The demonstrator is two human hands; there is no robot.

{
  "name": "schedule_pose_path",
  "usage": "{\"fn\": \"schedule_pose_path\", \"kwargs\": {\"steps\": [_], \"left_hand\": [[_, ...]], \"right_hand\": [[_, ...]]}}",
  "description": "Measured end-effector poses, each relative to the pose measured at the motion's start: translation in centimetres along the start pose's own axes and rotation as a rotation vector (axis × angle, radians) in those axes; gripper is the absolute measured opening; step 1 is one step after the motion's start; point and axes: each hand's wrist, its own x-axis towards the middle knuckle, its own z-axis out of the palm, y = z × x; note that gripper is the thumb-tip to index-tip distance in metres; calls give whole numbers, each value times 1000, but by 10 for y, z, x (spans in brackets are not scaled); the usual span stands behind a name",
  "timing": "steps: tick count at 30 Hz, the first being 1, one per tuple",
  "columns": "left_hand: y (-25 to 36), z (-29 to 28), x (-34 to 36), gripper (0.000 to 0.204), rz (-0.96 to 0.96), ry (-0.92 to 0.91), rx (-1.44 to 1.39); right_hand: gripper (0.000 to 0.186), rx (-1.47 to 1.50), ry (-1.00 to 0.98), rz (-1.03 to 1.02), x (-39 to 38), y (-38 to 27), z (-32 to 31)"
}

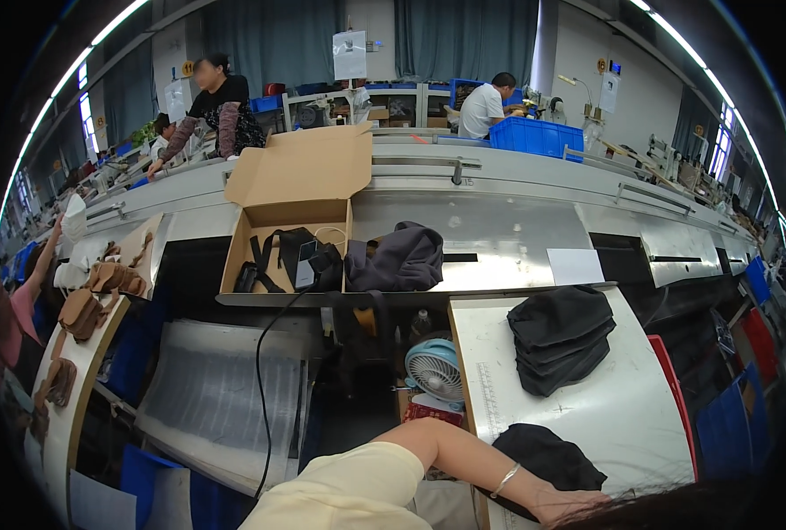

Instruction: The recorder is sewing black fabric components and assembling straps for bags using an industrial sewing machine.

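My left arm, in a pale yellow sleeve, bends across the lower middle with a bracelet at the wrist. My left hand rests low over the white work board, beside a dark folded fabric piece that partly lies under the wrist. Its fingers are cut off by the lower edge and dark hair, so their pose and anything in them are hidden. Farther up the board sits a stack of black fabric pieces. My right hand is out of view.
An open cardboard box holds black straps and a cable; dark grey cloth lies beside it. A small blue fan stands below. Leftward are clear sheets and brown leather pouches. Other people work at benches left and behind.
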Motion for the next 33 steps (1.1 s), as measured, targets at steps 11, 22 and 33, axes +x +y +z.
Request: {"fn": "schedule_pose_path", "kwargs": {"steps": [11,22,33], "left_hand": [[-12,1,18,28,-320,-431,-543],[-39,-7,40,24,-602,-682,-568],[-79,61,65,30,-184,-417,-346]], "right_hand": [[13,311,373,340,-56,5,-32],[28,-1169,3,-426,-89,15,-54],[33,-1868,-181,-444,-90,38,-100]]}}
